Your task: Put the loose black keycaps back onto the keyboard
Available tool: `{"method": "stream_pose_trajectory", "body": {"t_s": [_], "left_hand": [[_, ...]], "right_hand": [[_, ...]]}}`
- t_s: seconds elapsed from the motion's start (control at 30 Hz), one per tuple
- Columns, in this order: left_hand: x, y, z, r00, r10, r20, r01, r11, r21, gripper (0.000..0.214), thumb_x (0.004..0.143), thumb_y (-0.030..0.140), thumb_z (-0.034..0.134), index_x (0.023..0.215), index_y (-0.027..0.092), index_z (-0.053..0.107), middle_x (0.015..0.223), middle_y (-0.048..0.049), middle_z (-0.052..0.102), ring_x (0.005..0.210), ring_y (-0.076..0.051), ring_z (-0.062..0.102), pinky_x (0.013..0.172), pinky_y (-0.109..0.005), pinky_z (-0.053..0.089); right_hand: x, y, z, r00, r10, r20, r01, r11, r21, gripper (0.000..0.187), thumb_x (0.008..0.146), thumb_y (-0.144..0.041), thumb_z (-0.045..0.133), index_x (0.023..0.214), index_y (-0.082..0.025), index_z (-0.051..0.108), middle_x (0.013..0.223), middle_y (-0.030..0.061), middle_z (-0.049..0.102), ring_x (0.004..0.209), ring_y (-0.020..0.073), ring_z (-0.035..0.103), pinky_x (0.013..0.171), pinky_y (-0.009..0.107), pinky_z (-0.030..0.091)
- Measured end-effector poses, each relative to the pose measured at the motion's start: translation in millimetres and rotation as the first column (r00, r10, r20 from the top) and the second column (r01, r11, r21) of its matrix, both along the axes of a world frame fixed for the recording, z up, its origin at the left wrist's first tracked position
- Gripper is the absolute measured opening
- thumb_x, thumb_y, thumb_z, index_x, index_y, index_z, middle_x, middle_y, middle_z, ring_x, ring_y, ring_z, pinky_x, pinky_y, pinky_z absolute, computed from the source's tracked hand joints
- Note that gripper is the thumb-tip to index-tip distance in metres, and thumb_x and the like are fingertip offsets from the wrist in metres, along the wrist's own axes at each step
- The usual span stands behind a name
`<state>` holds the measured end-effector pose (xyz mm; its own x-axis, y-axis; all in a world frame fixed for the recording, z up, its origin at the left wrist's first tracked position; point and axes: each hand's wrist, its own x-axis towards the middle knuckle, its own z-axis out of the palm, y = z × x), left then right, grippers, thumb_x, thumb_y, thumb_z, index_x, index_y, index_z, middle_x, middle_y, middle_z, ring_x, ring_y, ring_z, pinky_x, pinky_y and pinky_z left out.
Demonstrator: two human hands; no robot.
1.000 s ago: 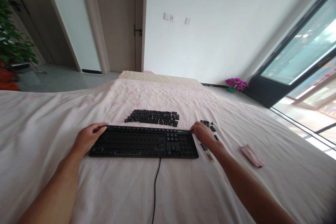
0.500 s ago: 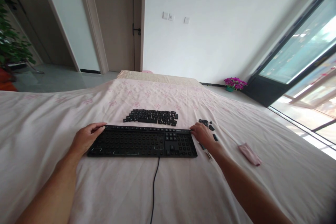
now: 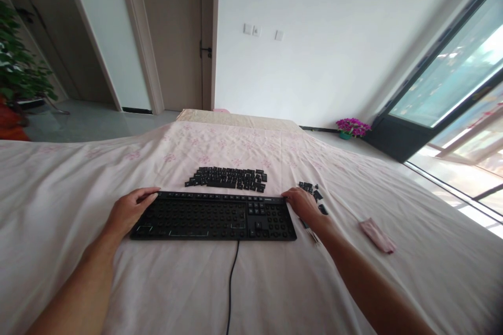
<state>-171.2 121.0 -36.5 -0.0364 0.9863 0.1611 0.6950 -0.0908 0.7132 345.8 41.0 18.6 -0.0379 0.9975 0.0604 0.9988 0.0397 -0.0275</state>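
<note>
A black keyboard point(image 3: 214, 217) with its keycaps taken off lies flat on a pale pink bedsheet point(image 3: 251, 282). My left hand point(image 3: 128, 209) grips its left end, fingers curled over the far corner. My right hand point(image 3: 304, 204) holds the right end, fingers on the far right corner. Rows of loose black keycaps point(image 3: 228, 178) lie just beyond the keyboard. A smaller scatter of keycaps point(image 3: 314, 192) sits past my right hand. The keyboard's black cable point(image 3: 232, 282) runs toward me.
A small pink packet point(image 3: 377, 235) lies on the sheet to the right. A thin tool point(image 3: 312, 233) lies partly under my right wrist. Doors, a green plant point(image 3: 19, 68), a pot of purple flowers point(image 3: 352, 126) and a large window point(image 3: 459, 78) surround the bed.
Both hands stay on the keyboard's ends. The keyboard has turned slightly and now lies more level across the view. The camera view shifted a little.
</note>
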Motion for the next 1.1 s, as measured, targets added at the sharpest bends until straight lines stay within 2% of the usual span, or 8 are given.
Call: {"method": "stream_pose_trajectory", "body": {"t_s": [0.1,0.2,0.3,0.4,0.57,0.67,0.8,1.1], "left_hand": [[1.3,-0.9,1.7,1.0,0.01,0.0,-0.01,1.0,-0.013,0.042,0.077,0.05,0.054,0.106,0.025,0.07,0.105,-0.002,0.072,0.094,-0.022,0.066,0.083,-0.028,0.05],[2.3,-1.6,2.8,1.0,0.009,0.005,-0.009,1.0,-0.013,0.041,0.078,0.05,0.053,0.106,0.025,0.07,0.105,-0.0017,0.072,0.096,-0.022,0.066,0.083,-0.028,0.05],[1.2,-0.9,1.0,1.0,-0.001,0.005,0.001,1.0,-0.001,0.042,0.078,0.05,0.053,0.107,0.025,0.07,0.107,-0.002,0.071,0.098,-0.022,0.065,0.085,-0.028,0.049],[-1.1,0.4,-2.2,1.0,-0.001,0.012,0.001,1.0,0.0,0.043,0.078,0.05,0.054,0.108,0.024,0.069,0.109,-0.0026,0.071,0.098,-0.022,0.065,0.085,-0.028,0.05],[-3.2,1.3,-4.3,1.0,0.004,0.01,-0.004,1.0,-0.014,0.042,0.079,0.051,0.054,0.109,0.026,0.069,0.108,-0.0019,0.071,0.098,-0.021,0.065,0.086,-0.028,0.048],[-2.9,0.9,-3.3,1.0,0.003,0.012,-0.003,1.0,-0.018,0.042,0.079,0.05,0.054,0.109,0.026,0.069,0.107,-0.0016,0.071,0.098,-0.021,0.065,0.086,-0.027,0.048],[-2.1,0.2,-1.6,1.0,0.01,0.012,-0.01,1.0,-0.017,0.041,0.078,0.05,0.054,0.108,0.026,0.069,0.106,-0.0011,0.071,0.097,-0.02,0.065,0.084,-0.026,0.048],[-0.7,-0.4,-1.5,1.0,0.013,0.002,-0.013,1.0,-0.003,0.041,0.078,0.05,0.054,0.108,0.025,0.069,0.106,-0.0013,0.071,0.095,-0.02,0.066,0.082,-0.026,0.05]], "right_hand": [[-0.7,1.0,1.4,0.992,-0.085,-0.095,0.088,0.996,0.027,0.029,0.086,-0.024,0.049,0.107,-0.026,0.07,0.106,0.0034,0.07,0.101,0.02,0.062,0.085,0.028,0.043],[-1.5,-1.5,1.4,0.95,-0.153,-0.274,0.182,0.98,0.084,0.028,0.084,-0.03,0.052,0.105,-0.027,0.071,0.102,0.0018,0.072,0.096,0.0209,0.064,0.086,0.031,0.045],[-9.4,-11.3,-0.5,0.863,-0.088,-0.498,0.172,0.977,0.125,0.026,0.082,-0.033,0.055,0.099,-0.025,0.072,0.097,0.001,0.073,0.092,0.0201,0.065,0.086,0.031,0.046],[-28.4,-29.1,-1.5,0.793,-0.016,-0.609,0.099,0.99,0.103,0.025,0.081,-0.034,0.057,0.097,-0.024,0.072,0.095,0.0016,0.073,0.089,0.0199,0.065,0.085,0.032,0.047],[-67.4,-61.4,5.2,0.842,0.159,-0.516,-0.11,0.986,0.125,0.022,0.083,-0.031,0.058,0.099,-0.025,0.072,0.097,0.0028,0.07,0.089,0.0185,0.063,0.082,0.031,0.047],[-81.0,-70.9,9.3,0.893,0.202,-0.402,-0.163,0.978,0.13,0.021,0.086,-0.029,0.057,0.1,-0.024,0.071,0.094,0.004,0.069,0.088,0.0188,0.061,0.079,0.031,0.047],[-84.7,-72.2,7.1,0.911,0.21,-0.355,-0.166,0.974,0.151,0.019,0.086,-0.027,0.059,0.099,-0.024,0.072,0.094,0.0043,0.067,0.089,0.019,0.06,0.08,0.031,0.047],[-81.0,-69.7,-5.1,0.878,0.174,-0.447,-0.091,0.975,0.201,0.019,0.082,-0.026,0.062,0.099,-0.026,0.072,0.091,0.0027,0.066,0.088,0.0173,0.06,0.081,0.03,0.047]]}}
